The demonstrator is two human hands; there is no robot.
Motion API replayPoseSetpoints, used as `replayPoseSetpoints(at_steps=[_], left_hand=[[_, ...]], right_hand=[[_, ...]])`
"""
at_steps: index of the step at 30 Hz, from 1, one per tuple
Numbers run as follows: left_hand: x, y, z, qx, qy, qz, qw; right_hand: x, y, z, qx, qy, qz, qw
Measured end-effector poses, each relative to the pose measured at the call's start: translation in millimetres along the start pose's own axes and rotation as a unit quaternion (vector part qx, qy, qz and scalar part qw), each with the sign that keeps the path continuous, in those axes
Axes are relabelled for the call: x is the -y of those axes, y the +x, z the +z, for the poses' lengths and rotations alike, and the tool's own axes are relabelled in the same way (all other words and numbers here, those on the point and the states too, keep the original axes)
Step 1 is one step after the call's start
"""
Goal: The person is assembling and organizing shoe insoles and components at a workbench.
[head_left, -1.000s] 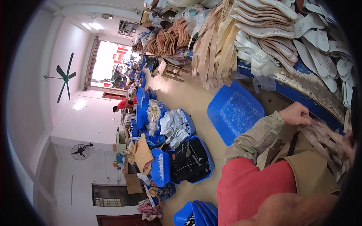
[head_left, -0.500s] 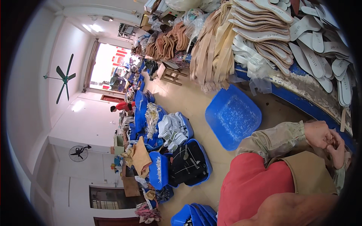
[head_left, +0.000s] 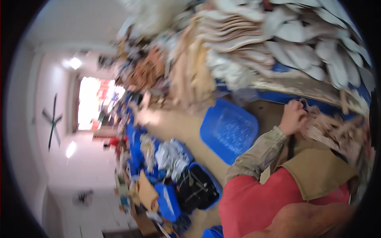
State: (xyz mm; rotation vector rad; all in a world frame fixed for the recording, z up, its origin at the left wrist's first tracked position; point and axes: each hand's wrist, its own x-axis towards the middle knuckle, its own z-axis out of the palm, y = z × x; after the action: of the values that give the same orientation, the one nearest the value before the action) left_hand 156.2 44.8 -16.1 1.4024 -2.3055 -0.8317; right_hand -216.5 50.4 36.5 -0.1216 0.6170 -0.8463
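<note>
The left hand (head_left: pixel 293 118), its camouflage-patterned sleeve running back from it, is closed on a bundle of tan woven straps (head_left: pixel 335 131); blur hides the exact grip. Just left of the bundle lies a blue perforated plastic crate lid (head_left: pixel 229 129). Above the bundle, pale shoe insoles (head_left: pixel 301 51) are stacked.

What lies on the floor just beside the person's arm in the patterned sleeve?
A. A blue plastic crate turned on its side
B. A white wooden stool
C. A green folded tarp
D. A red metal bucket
A: a blue plastic crate with a perforated face lies on the tan floor, right next to the patterned sleeve whose hand reaches into a heap of tan strips.
</note>
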Motion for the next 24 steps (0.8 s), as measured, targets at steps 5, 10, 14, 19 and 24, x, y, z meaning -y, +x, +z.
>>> replayPoseSetpoints(at_steps=[5, 10, 14, 19, 24], left_hand=[[-73, 54, 13, -0.046, -0.239, 0.142, 0.959], [-57, 86, 41, 0.128, -0.512, -0.089, 0.844], [-101, 93, 30, 0.088, -0.633, -0.197, 0.744], [-81, 89, 49, -0.028, -0.688, -0.147, 0.71], [-59, 79, 32, -0.087, -0.878, -0.169, 0.44]], right_hand=[[-47, 32, 78, -0.148, -0.379, -0.185, 0.895], [-37, 6, 55, -0.066, -0.385, -0.142, 0.91], [-35, -19, 21, -0.017, -0.454, -0.093, 0.886], [-26, -17, 21, -0.021, -0.458, -0.012, 0.889], [-11, -30, 15, 0.047, -0.594, 0.032, 0.802]])
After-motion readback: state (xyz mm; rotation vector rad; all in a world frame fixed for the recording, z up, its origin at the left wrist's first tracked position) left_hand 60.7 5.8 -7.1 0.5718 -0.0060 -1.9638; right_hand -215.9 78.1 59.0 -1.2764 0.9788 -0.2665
